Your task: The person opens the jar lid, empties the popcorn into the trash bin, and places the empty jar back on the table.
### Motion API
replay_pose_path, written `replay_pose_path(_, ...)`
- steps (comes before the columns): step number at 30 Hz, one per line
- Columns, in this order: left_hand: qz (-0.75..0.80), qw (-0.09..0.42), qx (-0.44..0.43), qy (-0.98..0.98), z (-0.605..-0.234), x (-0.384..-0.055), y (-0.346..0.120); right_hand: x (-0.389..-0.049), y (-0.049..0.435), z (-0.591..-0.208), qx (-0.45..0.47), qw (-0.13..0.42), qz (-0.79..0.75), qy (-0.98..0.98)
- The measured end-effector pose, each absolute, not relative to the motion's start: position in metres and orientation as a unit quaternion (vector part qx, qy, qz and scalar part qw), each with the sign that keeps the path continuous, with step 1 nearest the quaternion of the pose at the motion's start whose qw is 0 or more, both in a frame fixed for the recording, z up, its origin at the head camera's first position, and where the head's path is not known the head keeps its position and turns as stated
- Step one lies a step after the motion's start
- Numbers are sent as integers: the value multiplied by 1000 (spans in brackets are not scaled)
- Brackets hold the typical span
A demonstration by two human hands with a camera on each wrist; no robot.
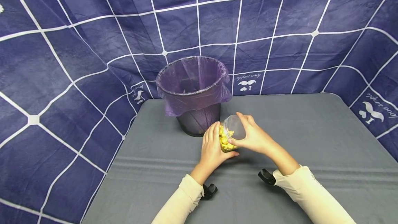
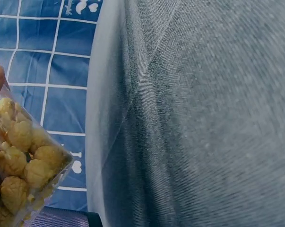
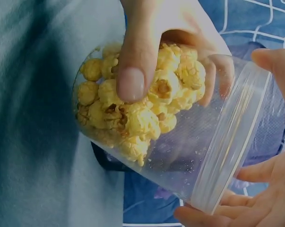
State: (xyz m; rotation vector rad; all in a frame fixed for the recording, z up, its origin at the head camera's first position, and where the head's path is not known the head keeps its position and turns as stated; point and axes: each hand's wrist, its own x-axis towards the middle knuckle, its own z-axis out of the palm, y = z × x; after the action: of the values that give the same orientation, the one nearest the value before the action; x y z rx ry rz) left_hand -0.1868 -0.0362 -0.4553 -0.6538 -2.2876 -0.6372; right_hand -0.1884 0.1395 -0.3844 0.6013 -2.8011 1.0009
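A clear plastic jar (image 3: 175,146) holds yellow popcorn (image 3: 133,106), bunched toward its base. It is tilted, held above the table in front of the bin. My left hand (image 1: 212,144) grips the jar's body, thumb on the near side and fingers round the far side. With thumb and fingers spread across it, my right hand (image 1: 255,136) grips the translucent lid (image 3: 234,142) by its rim. The lid sits on the jar's mouth in the right wrist view. Only a bit of the left hand shows in the left wrist view, beside the popcorn (image 2: 24,156).
A black mesh bin (image 1: 199,120) lined with a purple plastic bag (image 1: 189,101) stands just behind the hands, slightly left. Grey cloth covers the table (image 1: 149,179). Blue fabric (image 1: 214,20) with white grid lines hangs at the back and both sides.
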Motion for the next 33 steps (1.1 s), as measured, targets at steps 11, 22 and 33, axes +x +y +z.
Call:
replay_pose_path(11,-222,339,-271,-873,-446,-189,-42,-182,142,-388,205,64,343,-914)
replay_pose_path(22,-185,291,-308,-887,-442,-192,-53,-179,140,-399,271,93,305,-908)
replay_pose_path(33,-193,244,-311,-898,-448,-190,-57,-181,148,-400,375,56,292,-878)
